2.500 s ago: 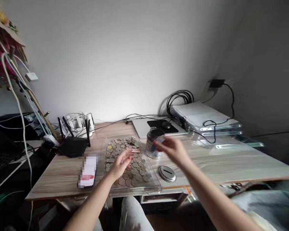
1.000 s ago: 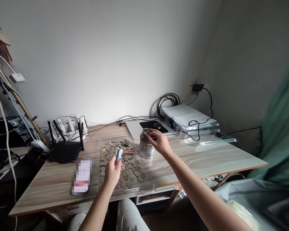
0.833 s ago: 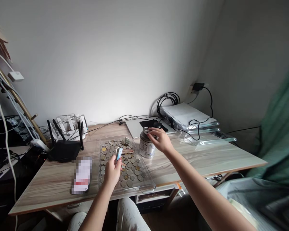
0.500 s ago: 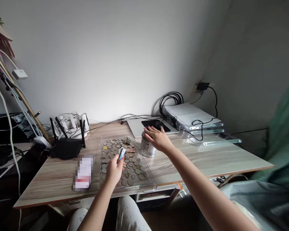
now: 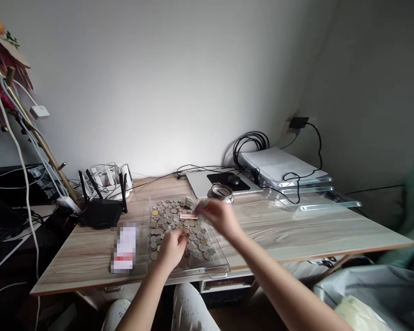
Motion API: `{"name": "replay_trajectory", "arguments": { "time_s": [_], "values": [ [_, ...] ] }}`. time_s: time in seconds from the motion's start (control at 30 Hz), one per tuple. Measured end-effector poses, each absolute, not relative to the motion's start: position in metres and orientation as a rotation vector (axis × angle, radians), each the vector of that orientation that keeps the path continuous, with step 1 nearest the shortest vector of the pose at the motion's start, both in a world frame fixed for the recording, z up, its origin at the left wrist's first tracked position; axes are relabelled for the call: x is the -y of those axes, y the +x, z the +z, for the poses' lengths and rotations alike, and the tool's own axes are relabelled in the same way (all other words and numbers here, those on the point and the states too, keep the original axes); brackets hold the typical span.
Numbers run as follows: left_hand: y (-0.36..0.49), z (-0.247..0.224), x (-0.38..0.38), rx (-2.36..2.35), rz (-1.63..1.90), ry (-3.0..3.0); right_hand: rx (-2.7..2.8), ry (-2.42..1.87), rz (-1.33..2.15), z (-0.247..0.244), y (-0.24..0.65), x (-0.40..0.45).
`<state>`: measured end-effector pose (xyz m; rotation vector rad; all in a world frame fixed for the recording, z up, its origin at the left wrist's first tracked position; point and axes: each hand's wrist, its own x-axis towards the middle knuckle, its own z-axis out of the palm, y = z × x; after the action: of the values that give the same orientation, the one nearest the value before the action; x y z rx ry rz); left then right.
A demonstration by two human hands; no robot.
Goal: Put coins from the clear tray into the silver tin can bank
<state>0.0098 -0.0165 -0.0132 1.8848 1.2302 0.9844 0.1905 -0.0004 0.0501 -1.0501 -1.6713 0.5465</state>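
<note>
A clear tray (image 5: 224, 263) full of coins (image 5: 195, 248) lies on the desk in front of me. My left hand (image 5: 174, 246) is over the tray's near middle, fingers pinched together; what they hold, if anything, is too small to tell. Above the tray's right edge, my right hand (image 5: 219, 216) is blurred, with its fingers drawn together around something pale that I cannot make out. Behind it stands a round metal tin (image 5: 221, 191), partly hidden by that hand. Among the coins lie a reddish strip (image 5: 188, 216) and a folded note (image 5: 189, 202).
A black router (image 5: 101, 212) and white plugs with cables (image 5: 112, 177) stand at the back left. A blurred-out phone-shaped item (image 5: 124, 248) lies left of the tray. Behind are a mouse (image 5: 233, 179) on a black pad and stacked clear trays with paper (image 5: 283, 165).
My right hand has come off the tin, down and left to the tray's edge, its fingers now together. The blue-white paper is gone from my left hand. The view has shifted slightly.
</note>
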Motion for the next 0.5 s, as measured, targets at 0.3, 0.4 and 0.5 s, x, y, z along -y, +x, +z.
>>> {"name": "replay_trajectory", "arguments": {
  "time_s": [0.3,0.4,0.5],
  "values": [
    [0.016,-0.018,0.023,-1.540,0.811,2.280,1.655,-1.967,-0.104,0.094,0.260,-0.068],
    [0.016,-0.020,0.022,-1.550,0.779,2.305,1.719,-2.025,-0.229,0.092,0.251,-0.068],
    [0.016,-0.021,0.021,-1.547,0.776,2.295,1.785,-2.025,-0.242,0.092,0.245,-0.068]
  ]
}}
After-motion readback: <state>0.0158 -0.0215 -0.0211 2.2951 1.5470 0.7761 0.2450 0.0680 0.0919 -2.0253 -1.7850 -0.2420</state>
